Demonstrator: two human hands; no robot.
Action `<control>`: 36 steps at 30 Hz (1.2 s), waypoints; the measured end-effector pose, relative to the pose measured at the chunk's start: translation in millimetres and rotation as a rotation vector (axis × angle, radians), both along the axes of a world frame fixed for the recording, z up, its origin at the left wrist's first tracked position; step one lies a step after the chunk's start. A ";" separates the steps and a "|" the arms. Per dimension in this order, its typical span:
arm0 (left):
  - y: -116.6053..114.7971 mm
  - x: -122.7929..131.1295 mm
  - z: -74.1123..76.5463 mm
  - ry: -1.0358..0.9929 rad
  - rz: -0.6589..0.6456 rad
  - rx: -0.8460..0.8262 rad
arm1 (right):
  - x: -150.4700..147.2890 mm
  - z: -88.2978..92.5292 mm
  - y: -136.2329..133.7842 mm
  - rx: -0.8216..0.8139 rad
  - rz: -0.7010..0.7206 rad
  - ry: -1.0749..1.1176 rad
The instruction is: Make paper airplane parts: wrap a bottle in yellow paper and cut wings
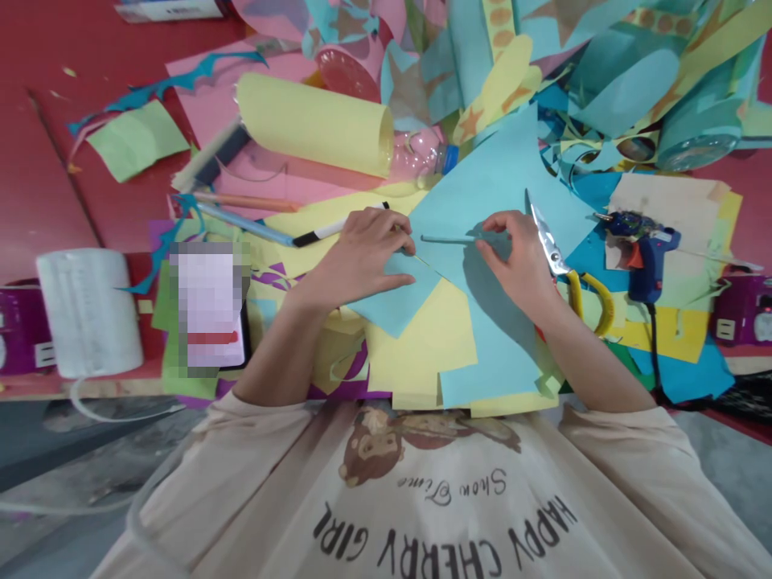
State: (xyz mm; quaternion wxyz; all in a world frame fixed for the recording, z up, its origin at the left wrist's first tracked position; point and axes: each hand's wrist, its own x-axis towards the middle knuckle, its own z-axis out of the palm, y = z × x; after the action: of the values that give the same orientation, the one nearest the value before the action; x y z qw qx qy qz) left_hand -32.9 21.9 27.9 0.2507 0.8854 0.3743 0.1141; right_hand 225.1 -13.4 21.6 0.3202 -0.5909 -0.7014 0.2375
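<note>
A thin blue rolled paper stick (447, 239) lies on light blue paper (498, 189) between my hands. At its right end, my right hand (507, 256) has thumb and index finger curved and apart, with nothing visibly held. My left hand (375, 253) rests palm down on the papers left of the stick, its fingers slightly bent and the thumb stretched out; nothing shows in its grip. Behind my left hand is a black-and-white marker (329, 232). Scissors (553, 256) with yellow handles lie just right of my right hand, blades pointing away.
A blue glue gun (646, 261) with a black cable sits at the right. Behind my hands lies a bottle (416, 157) partly wrapped in yellow paper. A phone (211, 310) and a white device (90, 312) are at the left. Decorated paper pieces fill the back.
</note>
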 end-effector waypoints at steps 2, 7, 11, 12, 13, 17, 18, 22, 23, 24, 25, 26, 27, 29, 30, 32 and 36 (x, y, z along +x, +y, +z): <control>0.2 0.2 0.9 -0.032 0.016 0.008 | -1.4 1.3 -1.9 0.020 0.009 0.025; -7.3 6.7 11.9 -0.373 0.033 -0.136 | -8.9 16.6 -12.2 -0.065 0.146 0.235; -21.5 20.4 13.8 -0.491 0.203 -0.417 | -13.3 23.8 -17.8 -0.248 0.363 0.394; -24.2 23.5 12.6 -0.483 0.235 -0.447 | -14.0 23.9 -17.9 -0.272 0.373 0.409; -26.2 26.0 11.1 -0.486 0.266 -0.462 | -14.4 23.5 -17.5 -0.286 0.359 0.416; -28.2 29.1 6.5 -0.489 0.407 -0.506 | -14.1 20.6 -13.0 -0.328 0.212 0.498; -28.1 28.9 6.4 -0.495 0.434 -0.517 | -13.8 20.4 -11.9 -0.341 0.181 0.531; -29.0 28.7 7.8 -0.580 0.489 -0.545 | -12.5 22.8 -9.7 -0.399 0.125 0.625; -29.4 28.8 8.0 -0.602 0.495 -0.546 | -12.3 24.0 -9.6 -0.405 0.122 0.622; -29.7 29.0 7.8 -0.617 0.497 -0.548 | -12.1 24.9 -9.7 -0.404 0.119 0.606; -29.9 29.1 7.4 -0.626 0.500 -0.547 | -11.9 25.6 -9.9 -0.397 0.117 0.581; -29.8 29.0 6.7 -0.632 0.503 -0.543 | -11.7 25.8 -10.0 -0.385 0.112 0.558; -29.5 28.8 5.8 -0.638 0.506 -0.538 | -11.4 25.6 -10.1 -0.373 0.108 0.546; -28.6 28.3 4.4 -0.674 0.499 -0.532 | -11.0 24.5 -10.1 -0.358 0.089 0.572; -28.2 28.0 4.1 -0.701 0.488 -0.534 | -10.7 23.8 -10.0 -0.356 0.076 0.604; -28.0 27.6 4.4 -0.745 0.461 -0.546 | -10.2 23.2 -9.7 -0.364 0.050 0.666; -29.7 28.0 7.1 -0.744 0.447 -0.530 | -9.7 25.4 -8.8 -0.435 0.054 0.700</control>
State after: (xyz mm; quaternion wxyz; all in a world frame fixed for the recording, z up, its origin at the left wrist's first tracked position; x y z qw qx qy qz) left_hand -5.0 -7.8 35.0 0.5526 0.5890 0.4562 0.3736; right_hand 215.5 -22.2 47.0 0.4010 -0.5096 -0.4987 0.5751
